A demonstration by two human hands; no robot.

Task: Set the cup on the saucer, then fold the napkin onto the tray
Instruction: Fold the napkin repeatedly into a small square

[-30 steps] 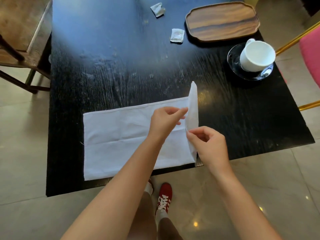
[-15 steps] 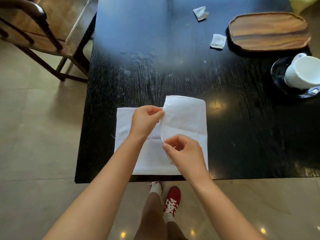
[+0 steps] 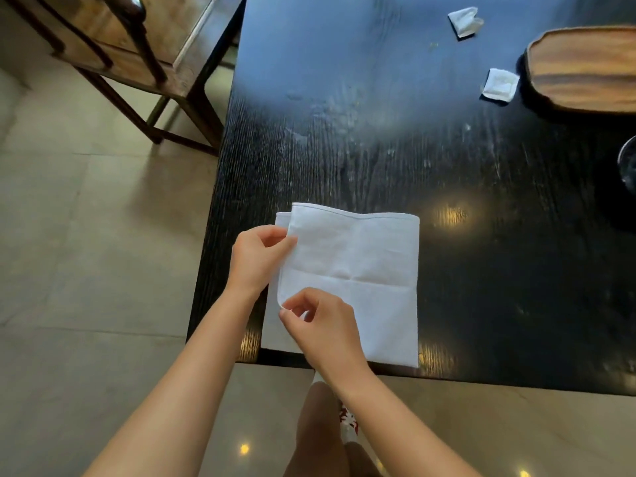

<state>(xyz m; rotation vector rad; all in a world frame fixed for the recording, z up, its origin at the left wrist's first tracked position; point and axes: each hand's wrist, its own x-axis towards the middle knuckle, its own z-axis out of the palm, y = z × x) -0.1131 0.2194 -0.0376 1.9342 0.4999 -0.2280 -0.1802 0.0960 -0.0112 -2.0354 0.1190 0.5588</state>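
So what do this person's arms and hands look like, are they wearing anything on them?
Nothing is worn on them. Both forearms are bare for their whole visible length, with no sleeve in view. The left hand and right hand have no gloves, and no ring, watch or bracelet shows on either hand or wrist. The fingernails look short and unpainted.

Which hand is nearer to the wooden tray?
Right. The right hand pinches the napkin at its near-left corner, while the left hand grips the same edge farther left. The wooden tray lies far off to the upper right.
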